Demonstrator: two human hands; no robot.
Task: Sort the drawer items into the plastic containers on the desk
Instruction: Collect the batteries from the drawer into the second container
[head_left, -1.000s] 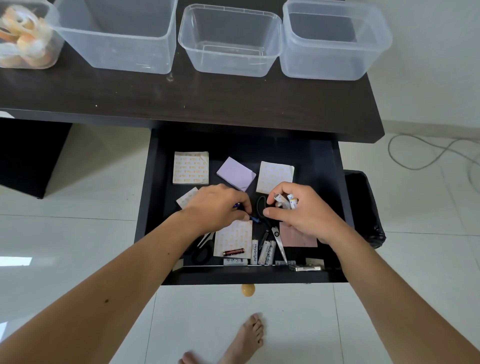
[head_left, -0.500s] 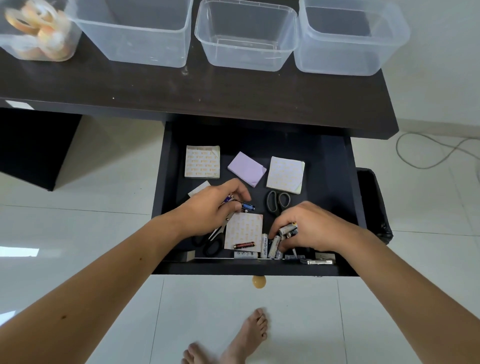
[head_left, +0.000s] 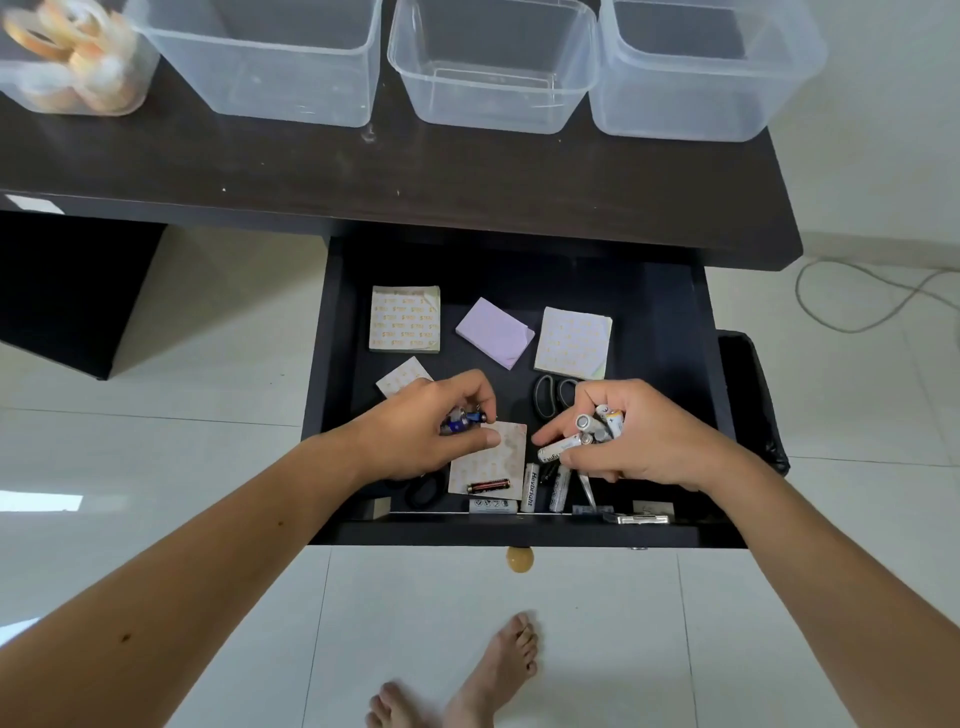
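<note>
Over the open drawer (head_left: 654, 312), the right hand (head_left: 631, 434) is closed around a bunch of white batteries (head_left: 592, 428), and the left hand (head_left: 434, 426) grips a small blue battery (head_left: 462, 420). More batteries (head_left: 530, 486) lie near the drawer's front edge (beside sticky-note pads (head_left: 405, 318)), while four clear plastic containers (head_left: 493, 67) stand on the counter (head_left: 415, 182) above.

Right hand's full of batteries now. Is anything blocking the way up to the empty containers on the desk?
Nothing visible does. The right hand holds the batteries above the open drawer; the desk before the lidless empty containers is bare.
</note>
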